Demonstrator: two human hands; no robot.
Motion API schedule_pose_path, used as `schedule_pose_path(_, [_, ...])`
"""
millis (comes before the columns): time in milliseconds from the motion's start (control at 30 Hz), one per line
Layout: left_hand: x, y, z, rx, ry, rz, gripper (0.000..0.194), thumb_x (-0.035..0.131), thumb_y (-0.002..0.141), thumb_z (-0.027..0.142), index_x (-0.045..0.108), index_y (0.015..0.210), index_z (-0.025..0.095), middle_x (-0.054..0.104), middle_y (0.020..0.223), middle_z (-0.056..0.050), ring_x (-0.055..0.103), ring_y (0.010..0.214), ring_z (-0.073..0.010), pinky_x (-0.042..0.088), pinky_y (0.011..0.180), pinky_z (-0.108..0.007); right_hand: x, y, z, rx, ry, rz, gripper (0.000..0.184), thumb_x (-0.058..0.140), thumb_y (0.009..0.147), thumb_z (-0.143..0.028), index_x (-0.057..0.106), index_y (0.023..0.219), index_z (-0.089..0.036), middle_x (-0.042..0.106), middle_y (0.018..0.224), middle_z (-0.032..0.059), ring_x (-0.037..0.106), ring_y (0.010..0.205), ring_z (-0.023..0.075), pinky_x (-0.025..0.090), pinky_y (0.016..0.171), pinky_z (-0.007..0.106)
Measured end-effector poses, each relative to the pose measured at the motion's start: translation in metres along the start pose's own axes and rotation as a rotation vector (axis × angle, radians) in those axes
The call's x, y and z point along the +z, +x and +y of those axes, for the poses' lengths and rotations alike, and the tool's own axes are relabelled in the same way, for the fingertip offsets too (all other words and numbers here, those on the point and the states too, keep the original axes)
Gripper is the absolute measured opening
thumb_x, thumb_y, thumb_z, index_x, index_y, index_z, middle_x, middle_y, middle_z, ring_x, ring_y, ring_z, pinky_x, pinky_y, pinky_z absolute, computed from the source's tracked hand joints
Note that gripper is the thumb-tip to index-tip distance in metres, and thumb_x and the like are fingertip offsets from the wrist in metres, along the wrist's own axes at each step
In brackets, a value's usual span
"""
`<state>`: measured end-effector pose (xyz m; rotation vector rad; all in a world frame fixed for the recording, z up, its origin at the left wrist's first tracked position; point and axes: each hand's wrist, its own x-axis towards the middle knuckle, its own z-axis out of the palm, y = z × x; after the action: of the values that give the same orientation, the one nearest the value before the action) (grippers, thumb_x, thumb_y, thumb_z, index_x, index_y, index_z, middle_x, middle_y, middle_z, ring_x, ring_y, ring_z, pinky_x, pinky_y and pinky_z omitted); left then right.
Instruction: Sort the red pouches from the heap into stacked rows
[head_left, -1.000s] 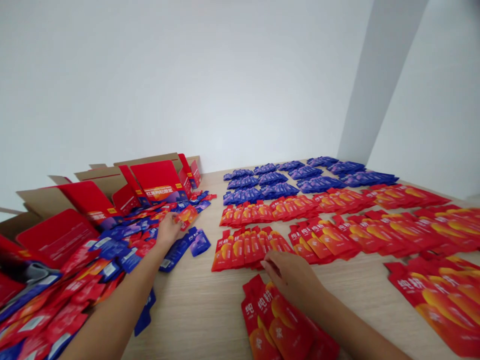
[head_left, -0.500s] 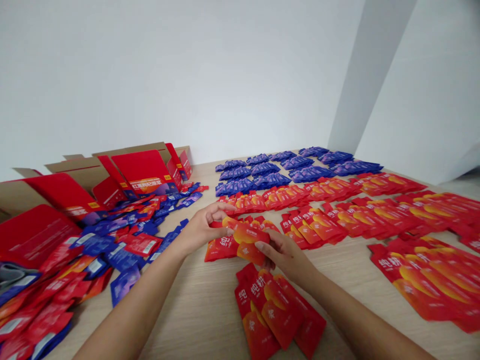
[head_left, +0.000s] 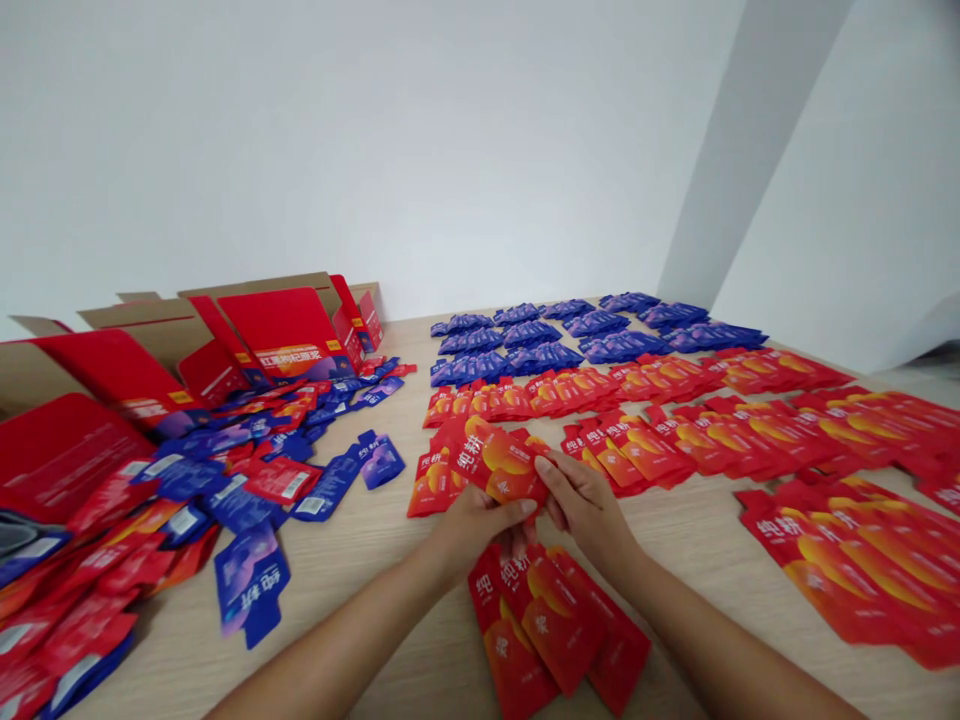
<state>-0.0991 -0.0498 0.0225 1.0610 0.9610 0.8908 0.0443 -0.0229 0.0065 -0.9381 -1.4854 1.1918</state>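
Note:
Between both hands I hold a red spouted pouch [head_left: 501, 455] with orange fruit shapes and white characters, raised over the table. My left hand [head_left: 484, 525] pinches its lower left part, thumb on the front. My right hand [head_left: 577, 495] grips its right edge, thumb on top; the other fingers are partly hidden behind. Just below the hands lie a few fanned red pouches [head_left: 559, 620], overlapping each other. Behind the held pouch, a red pouch group [head_left: 433, 482] is partly covered by it.
Rows of fanned red pouches [head_left: 720, 435] fill the right side, with blue pouch piles [head_left: 540, 358] behind them. On the left lies a loose heap of red and blue pouches [head_left: 232, 490] before open red cartons [head_left: 277, 325]. The wooden tabletop [head_left: 360, 545] meets a white wall.
My left hand has moved down and right, from the pouch's upper left end to its lower part. The held pouch now shows its front more fully.

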Motion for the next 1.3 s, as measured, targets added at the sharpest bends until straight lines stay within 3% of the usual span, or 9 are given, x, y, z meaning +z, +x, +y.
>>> schedule_pose_path(167, [-0.012, -0.002, 0.003, -0.037, 0.142, -0.024, 0.042, 0.073, 0.058, 0.051, 0.05, 0.049, 0.017, 0.045, 0.036, 0.006, 0.03, 0.029, -0.0035, 0.017, 0.033, -0.02, -0.003, 0.003, -0.007, 0.013, 0.062, -0.111, 0.04, 0.063, 0.072, -0.057, 0.046, 0.069, -0.021, 0.046, 0.051, -0.0075, 0.037, 0.038, 0.0061, 0.028, 0.037, 0.019])
schedule_pose_path(300, [-0.02, 0.0, 0.001, -0.053, 0.165, -0.084, 0.049, 0.073, 0.056, 0.056, 0.044, 0.046, 0.019, 0.034, 0.031, 0.009, 0.026, 0.027, -0.0038, 0.015, 0.032, -0.021, 0.001, 0.001, -0.009, 0.097, 0.096, -0.165, 0.041, 0.059, 0.073, -0.06, 0.04, 0.07, -0.023, 0.044, 0.047, -0.0091, 0.037, 0.034, 0.0068, 0.027, 0.034, 0.019])
schedule_pose_path(400, [-0.024, 0.003, 0.006, 0.021, 0.219, 0.063, 0.05, 0.066, 0.061, 0.064, 0.048, 0.052, 0.018, 0.043, 0.034, 0.006, 0.033, 0.029, -0.0057, 0.019, 0.033, -0.021, 0.003, -0.002, -0.007, 0.116, 0.091, -0.175, 0.042, 0.056, 0.076, -0.061, 0.038, 0.069, -0.024, 0.042, 0.043, -0.0099, 0.036, 0.032, 0.0075, 0.026, 0.034, 0.02])
schedule_pose_path(533, [-0.028, 0.004, 0.017, 0.181, 0.111, 0.336, 0.048, 0.066, 0.061, 0.064, 0.053, 0.071, 0.019, 0.052, 0.05, 0.006, 0.042, 0.039, -0.0079, 0.029, 0.038, -0.02, 0.007, -0.009, -0.004, 0.153, 0.006, -0.324, 0.036, 0.047, 0.083, -0.059, 0.045, 0.072, -0.024, 0.049, 0.047, -0.006, 0.044, 0.038, 0.011, 0.034, 0.039, 0.023])
schedule_pose_path(633, [-0.027, 0.0, 0.018, 0.201, 0.144, 0.293, 0.046, 0.068, 0.061, 0.061, 0.054, 0.076, 0.019, 0.055, 0.058, 0.005, 0.045, 0.046, -0.0095, 0.033, 0.043, -0.021, 0.01, -0.011, -0.001, 0.069, -0.085, -0.233, 0.033, 0.05, 0.082, -0.056, 0.053, 0.079, -0.024, 0.06, 0.069, 0.0009, 0.057, 0.061, 0.0164, 0.045, 0.056, 0.029])
schedule_pose_path(700, [-0.022, -0.003, 0.013, 0.194, 0.228, 0.234, 0.044, 0.064, 0.066, 0.061, 0.052, 0.07, 0.019, 0.052, 0.056, 0.004, 0.042, 0.047, -0.0097, 0.032, 0.044, -0.022, 0.009, -0.009, -0.001, -0.023, -0.08, -0.154, 0.032, 0.052, 0.082, -0.055, 0.054, 0.083, -0.023, 0.059, 0.079, 0.0019, 0.056, 0.072, 0.017, 0.045, 0.064, 0.029])
schedule_pose_path(833, [-0.012, -0.007, 0.008, 0.269, 0.421, 0.206, 0.046, 0.048, 0.078, 0.062, 0.043, 0.057, 0.021, 0.043, 0.054, 0.003, 0.038, 0.051, -0.0119, 0.031, 0.049, -0.025, 0.005, -0.002, -0.003, -0.087, -0.04, -0.141, 0.038, 0.049, 0.084, -0.054, 0.047, 0.066, -0.021, 0.044, 0.061, -0.0038, 0.043, 0.058, 0.0119, 0.037, 0.055, 0.024])
schedule_pose_path(1000, [-0.014, -0.007, 0.013, 0.381, 0.597, 0.297, 0.044, 0.052, 0.078, 0.053, 0.036, 0.054, 0.021, 0.035, 0.054, 0.004, 0.033, 0.054, -0.0116, 0.026, 0.05, -0.025, 0.004, 0.0, -0.004, -0.039, 0.018, -0.187, 0.036, 0.056, 0.08, -0.052, 0.045, 0.068, -0.02, 0.038, 0.057, -0.0062, 0.035, 0.053, 0.0093, 0.029, 0.049, 0.022])
schedule_pose_path(1300, [-0.014, -0.003, 0.003, 0.121, 0.264, 0.156, 0.05, 0.058, 0.069, 0.065, 0.041, 0.055, 0.02, 0.04, 0.049, 0.005, 0.033, 0.045, -0.0084, 0.025, 0.043, -0.023, 0.002, -0.001, -0.001, 0.02, 0.041, -0.193, 0.033, 0.053, 0.081, -0.05, 0.042, 0.068, -0.021, 0.038, 0.054, -0.0078, 0.035, 0.047, 0.008, 0.028, 0.044, 0.021])
